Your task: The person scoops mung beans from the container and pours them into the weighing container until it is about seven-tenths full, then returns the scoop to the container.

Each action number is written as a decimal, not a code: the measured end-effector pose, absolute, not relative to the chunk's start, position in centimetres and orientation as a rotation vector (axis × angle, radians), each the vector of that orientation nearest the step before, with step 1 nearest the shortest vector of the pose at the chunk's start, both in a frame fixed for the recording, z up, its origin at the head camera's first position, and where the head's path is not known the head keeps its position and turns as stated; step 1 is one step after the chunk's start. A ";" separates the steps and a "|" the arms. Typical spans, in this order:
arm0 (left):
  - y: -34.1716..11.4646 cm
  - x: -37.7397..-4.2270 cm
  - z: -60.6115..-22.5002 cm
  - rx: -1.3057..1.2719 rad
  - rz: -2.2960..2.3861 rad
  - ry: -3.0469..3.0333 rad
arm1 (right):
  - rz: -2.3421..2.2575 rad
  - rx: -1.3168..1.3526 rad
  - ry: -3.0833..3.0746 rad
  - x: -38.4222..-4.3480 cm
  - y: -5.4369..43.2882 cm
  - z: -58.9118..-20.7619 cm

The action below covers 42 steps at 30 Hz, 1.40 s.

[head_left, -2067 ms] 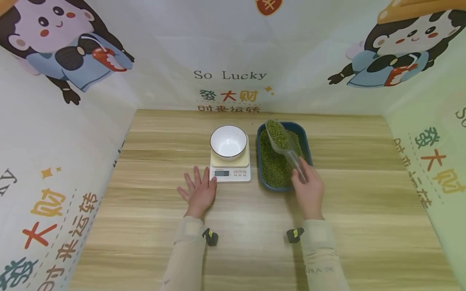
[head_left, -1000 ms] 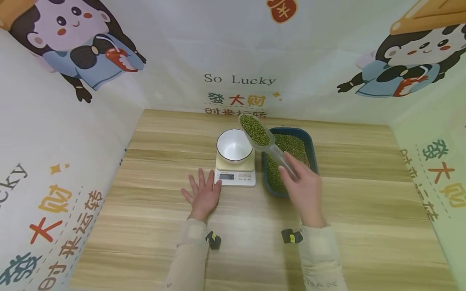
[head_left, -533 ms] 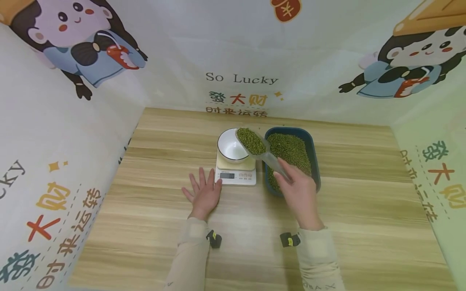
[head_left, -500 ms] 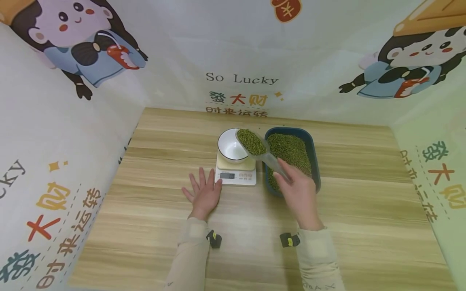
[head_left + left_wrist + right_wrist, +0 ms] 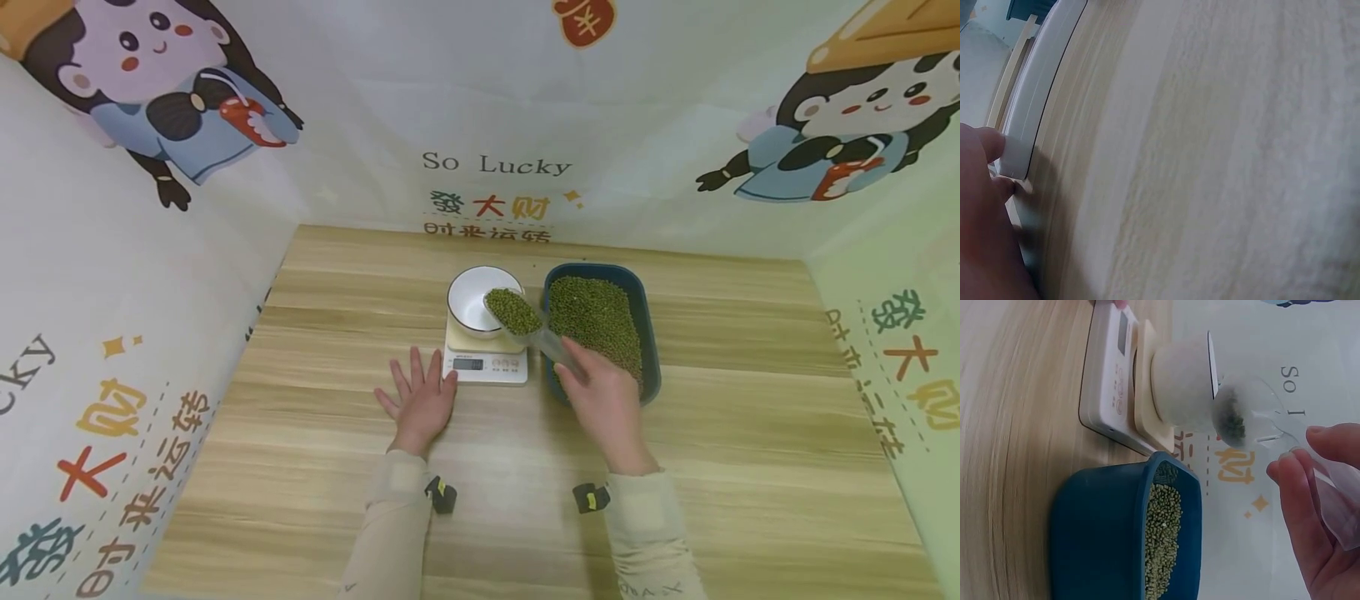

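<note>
My right hand (image 5: 603, 404) grips the handle of a clear plastic scoop (image 5: 557, 348), its bowl loaded with green mung beans (image 5: 513, 312). The scoop's front overlaps the right rim of a white dark-rimmed bowl (image 5: 468, 300) in the head view; from the right wrist, the scoop (image 5: 1263, 412) shows just above that rim. Under the bowl is a white kitchen scale (image 5: 487, 371) with a cream platform. My left hand (image 5: 422, 407) lies on the table with fingers spread, its thumb touching the scale's front left corner. The inside of the bowl looks white where it shows.
A dark blue tub (image 5: 651, 375) of mung beans stands right of the scale, partly under my right hand. The wooden table (image 5: 300, 467) ends at printed cloth walls (image 5: 637, 125) behind and on both sides. A few stray specks lie behind the tub.
My right hand has carried the full scoop from over the tub leftward to the bowl, then slightly toward me and lower. The left hand has stayed beside the scale.
</note>
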<state>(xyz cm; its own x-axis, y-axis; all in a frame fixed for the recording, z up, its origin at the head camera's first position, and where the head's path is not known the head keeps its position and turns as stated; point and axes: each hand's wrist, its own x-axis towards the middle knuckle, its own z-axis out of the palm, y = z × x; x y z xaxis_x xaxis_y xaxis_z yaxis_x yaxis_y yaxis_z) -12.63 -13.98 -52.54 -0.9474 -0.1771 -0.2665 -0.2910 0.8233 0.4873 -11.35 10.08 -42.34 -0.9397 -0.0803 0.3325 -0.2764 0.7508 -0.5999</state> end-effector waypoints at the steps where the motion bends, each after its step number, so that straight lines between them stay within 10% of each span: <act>1: -14.0 -12.6 -52.5 -0.360 0.798 2.796 | 0.972 0.285 -2.665 -11.4 10.1 -42.4; 42: -13.8 -12.7 -52.7 -0.367 0.800 2.791 | 0.783 0.301 -2.739 -12.2 9.7 -40.6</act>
